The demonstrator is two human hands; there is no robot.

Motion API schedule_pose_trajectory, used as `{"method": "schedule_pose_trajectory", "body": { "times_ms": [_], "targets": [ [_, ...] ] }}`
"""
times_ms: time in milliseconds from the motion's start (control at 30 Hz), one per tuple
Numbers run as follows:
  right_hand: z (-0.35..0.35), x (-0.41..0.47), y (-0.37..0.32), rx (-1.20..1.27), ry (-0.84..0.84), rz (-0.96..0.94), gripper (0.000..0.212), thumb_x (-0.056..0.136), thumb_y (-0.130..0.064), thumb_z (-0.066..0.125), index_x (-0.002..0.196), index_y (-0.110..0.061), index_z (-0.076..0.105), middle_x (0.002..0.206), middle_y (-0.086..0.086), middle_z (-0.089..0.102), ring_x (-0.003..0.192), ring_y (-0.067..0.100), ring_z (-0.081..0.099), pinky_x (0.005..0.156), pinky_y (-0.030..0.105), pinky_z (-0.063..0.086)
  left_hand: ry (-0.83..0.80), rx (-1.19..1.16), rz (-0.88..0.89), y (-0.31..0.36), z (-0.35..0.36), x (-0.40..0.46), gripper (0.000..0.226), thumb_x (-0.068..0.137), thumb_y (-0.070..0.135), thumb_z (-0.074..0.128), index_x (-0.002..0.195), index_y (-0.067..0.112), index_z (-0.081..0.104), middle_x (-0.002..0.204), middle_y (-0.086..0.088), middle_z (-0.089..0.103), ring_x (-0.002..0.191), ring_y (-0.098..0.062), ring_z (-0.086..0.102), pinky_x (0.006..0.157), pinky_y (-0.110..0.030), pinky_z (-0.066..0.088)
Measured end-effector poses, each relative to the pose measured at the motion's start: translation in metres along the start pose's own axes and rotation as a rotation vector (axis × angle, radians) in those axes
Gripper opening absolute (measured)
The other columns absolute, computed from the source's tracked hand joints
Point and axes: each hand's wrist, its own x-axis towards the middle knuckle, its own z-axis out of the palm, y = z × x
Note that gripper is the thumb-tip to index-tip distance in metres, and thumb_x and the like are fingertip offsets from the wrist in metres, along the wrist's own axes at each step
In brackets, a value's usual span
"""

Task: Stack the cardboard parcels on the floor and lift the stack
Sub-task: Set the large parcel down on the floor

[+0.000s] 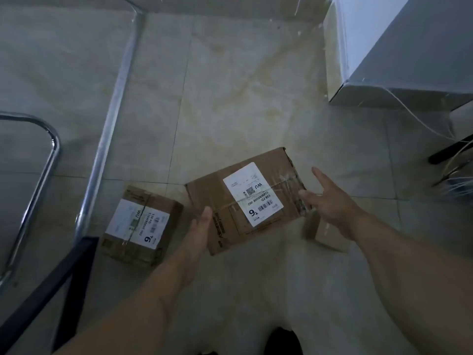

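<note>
A person bends over a tiled floor (230,98), both bare arms reaching down to a big parcel (225,201) lying at 6 o'clock from the room's middle. The box is brown, creased cardboard, bound with clear tape, its white label (253,193) printed with "WU", a "6", a square code and a barcode. The left hand (198,234) lies flat against the box's near-left edge, fingers together and extended, gripping nothing. The right hand (330,201) is spread wide at the box's right end, fingertips at the taped corner; whether it touches is unclear. A second parcel (140,226), smaller and carrying a similar label, sits on the floor at 9 o'clock from the first, just beside it. A third small box (325,234) shows at 4 o'clock, partly hidden by the right wrist. Chrome tubing (107,124) runs along the left; a white cabinet (399,47) stands at 1 o'clock
</note>
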Motion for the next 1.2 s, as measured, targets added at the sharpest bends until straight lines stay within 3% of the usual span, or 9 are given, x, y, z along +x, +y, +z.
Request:
{"method": "schedule_pose_trajectory", "body": {
  "times_ms": [167,333,433,600,833,900,967,1100,1200],
  "targets": [
    [0.013,0.018,0.031,-0.019,-0.133,0.041,0.102,0.093,-0.032,0.074,0.168,-0.026,0.004,0.176,0.004,0.010,0.160,0.025,0.017,0.129,0.049,0.020,-0.021,-0.074,-0.037,-0.013,0.010,0.009,0.076,0.100,0.069,0.032,0.166,0.034,0.021,0.160,0.004,0.040,0.155,-0.026,0.030,0.112,-0.046,0.032],
    [0.023,0.026,0.052,0.096,-0.206,0.102,0.127,0.078,-0.042,0.086,0.167,-0.023,-0.002,0.174,0.002,0.023,0.156,0.023,0.031,0.128,0.044,0.024,-0.049,-0.064,-0.046,-0.026,0.006,0.027,0.105,0.076,0.086,0.037,0.167,0.039,0.008,0.174,0.003,0.022,0.157,-0.027,0.026,0.120,-0.058,0.027],
    [0.029,0.022,0.059,0.166,-0.176,0.100,0.105,0.081,-0.033,0.085,0.163,-0.019,0.020,0.160,0.003,0.048,0.142,0.024,0.049,0.121,0.043,0.037,-0.039,-0.062,-0.034,-0.024,0.005,0.026,0.108,0.073,0.088,0.038,0.166,0.043,0.006,0.174,0.003,0.022,0.156,-0.029,0.028,0.119,-0.062,0.028],
    [0.036,0.003,0.068,0.166,-0.131,0.150,0.100,0.074,-0.047,0.085,0.156,-0.021,0.035,0.152,0.006,0.054,0.136,0.027,0.054,0.118,0.048,0.042,-0.035,-0.024,0.030,-0.020,-0.003,0.032,0.121,0.064,0.101,0.042,0.165,0.044,0.008,0.174,0.005,0.023,0.155,-0.026,0.031,0.121,-0.056,0.029],
    [0.056,-0.026,0.089,0.172,-0.035,0.239,0.113,0.063,-0.060,0.087,0.158,-0.029,0.034,0.163,0.006,0.040,0.144,0.032,0.045,0.119,0.051,0.039,-0.021,0.098,0.055,-0.005,-0.010,0.034,0.132,0.056,0.106,0.036,0.166,0.038,0.014,0.173,0.005,0.025,0.158,-0.023,0.026,0.126,-0.056,0.020],
    [0.058,-0.027,0.089,0.146,-0.028,0.257,0.129,0.045,-0.072,0.086,0.156,-0.030,0.037,0.161,0.005,0.043,0.142,0.032,0.048,0.117,0.052,0.041,-0.032,0.096,0.050,0.000,-0.009,0.029,0.115,0.070,0.098,0.033,0.166,0.036,0.019,0.170,0.003,0.032,0.156,-0.023,0.030,0.126,-0.055,0.021],
    [0.059,-0.027,0.089,0.147,-0.032,0.284,0.124,0.049,-0.067,0.085,0.157,-0.028,0.037,0.160,0.006,0.044,0.140,0.032,0.049,0.116,0.052,0.042,-0.015,0.077,0.063,0.002,-0.010,0.025,0.095,0.086,0.085,0.030,0.165,0.033,0.023,0.168,0.001,0.036,0.154,-0.024,0.033,0.126,-0.053,0.023],
    [0.062,-0.026,0.092,0.107,0.055,0.298,0.144,0.039,-0.084,0.081,0.161,-0.026,0.030,0.165,0.006,0.039,0.148,0.033,0.042,0.117,0.056,0.040,-0.020,0.086,0.063,-0.002,-0.014,0.029,0.089,0.090,0.084,0.028,0.164,0.035,0.025,0.167,0.003,0.037,0.153,-0.025,0.033,0.125,-0.055,0.023],
    [0.070,-0.023,0.063,-0.059,0.201,0.283,0.129,0.058,-0.082,0.068,0.162,-0.017,0.027,0.166,0.015,0.035,0.150,0.040,0.036,0.119,0.058,0.035,0.024,0.046,0.068,-0.006,-0.023,0.029,0.102,0.082,0.093,0.030,0.166,0.036,0.020,0.173,0.006,0.024,0.158,-0.022,0.025,0.126,-0.055,0.019]
  ]
}}
